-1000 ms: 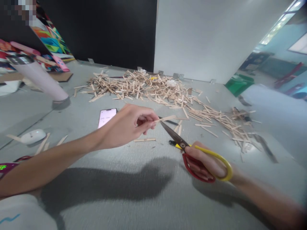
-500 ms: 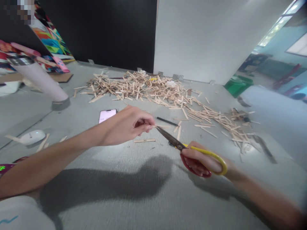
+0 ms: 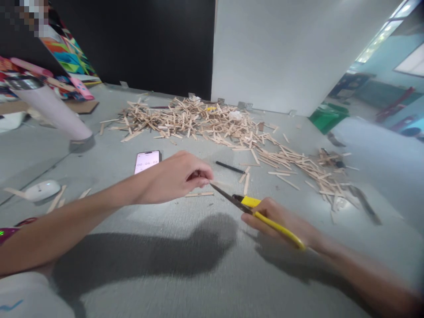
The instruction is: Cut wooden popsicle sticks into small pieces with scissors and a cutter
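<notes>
My left hand (image 3: 185,176) pinches a thin wooden stick (image 3: 222,183), which points right from the fingertips and looks blurred. My right hand (image 3: 274,218) is wrapped round the yellow-handled scissors (image 3: 276,226). The dark blades reach up and left, their tips close to my left fingertips and the stick. Just behind the blades lies a yellow and black cutter (image 3: 250,201). A black pen-like rod (image 3: 230,167) and a few loose sticks rest on the grey table (image 3: 205,282) near my hands.
A wide pile of wooden sticks (image 3: 185,118) stretches across the back to the right. On the left are a phone (image 3: 147,160), a mouse (image 3: 43,190) and a pale pink bottle (image 3: 54,108). A green bin (image 3: 328,118) stands beyond the table.
The scissors have turned, so the red handle no longer shows, and their tips are slightly lower and further left. More of the yellow and black cutter shows. My left hand has shifted slightly.
</notes>
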{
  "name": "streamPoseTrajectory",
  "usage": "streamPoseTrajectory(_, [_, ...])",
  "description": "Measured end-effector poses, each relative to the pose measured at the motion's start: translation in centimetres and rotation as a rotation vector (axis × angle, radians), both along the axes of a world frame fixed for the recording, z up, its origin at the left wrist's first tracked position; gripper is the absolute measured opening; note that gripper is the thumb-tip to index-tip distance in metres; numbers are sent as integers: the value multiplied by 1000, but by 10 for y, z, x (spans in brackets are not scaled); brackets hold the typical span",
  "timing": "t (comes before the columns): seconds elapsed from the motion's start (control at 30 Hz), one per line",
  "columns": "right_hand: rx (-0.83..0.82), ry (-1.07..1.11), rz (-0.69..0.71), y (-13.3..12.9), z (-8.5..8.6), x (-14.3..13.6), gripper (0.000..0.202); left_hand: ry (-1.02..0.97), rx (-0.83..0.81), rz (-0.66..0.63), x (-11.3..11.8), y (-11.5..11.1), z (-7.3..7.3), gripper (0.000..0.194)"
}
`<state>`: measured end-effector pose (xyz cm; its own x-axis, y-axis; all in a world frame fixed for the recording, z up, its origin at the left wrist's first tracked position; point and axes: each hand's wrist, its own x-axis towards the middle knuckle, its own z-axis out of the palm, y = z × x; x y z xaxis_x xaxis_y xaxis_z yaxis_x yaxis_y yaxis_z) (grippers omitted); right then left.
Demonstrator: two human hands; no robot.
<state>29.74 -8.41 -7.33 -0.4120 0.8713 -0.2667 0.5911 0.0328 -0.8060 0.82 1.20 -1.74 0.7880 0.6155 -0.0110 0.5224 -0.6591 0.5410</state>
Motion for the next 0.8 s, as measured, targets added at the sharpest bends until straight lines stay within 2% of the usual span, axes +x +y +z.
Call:
streamPoseTrajectory(0.07, [19,-89,-8,2,-7,-1,64,15,-76,-53,3,-8,0,23])
streamPoseTrajectory(0.1, [14,-126,-12,4,-10,-1,64,5,-51,-30,3,-11,1,26])
streamPoseTrajectory(0.13, [9,-143,-33,6,-13,0,64,-13,-3,18,3,-13,2,29])
streamPoseTrajectory(0.2, [8,-154,-100,10,-15,1,65,-78,11,126,2,-15,6,24])
streamPoseTrajectory(0.3, [1,-124,-171,14,-13,4,68,-216,-120,235,-2,-11,11,11])
streamPoseTrajectory(0.43, [-60,3,-183,10,-9,8,68,-279,-239,273,-1,-8,11,10])
streamPoseTrajectory(0.63, [-87,329,-138,-4,-13,11,72,-287,-237,255,0,-12,6,23])
streamPoseTrajectory(0.8, [-198,414,-60,-20,-3,1,76,-300,-333,259,1,-17,7,14])
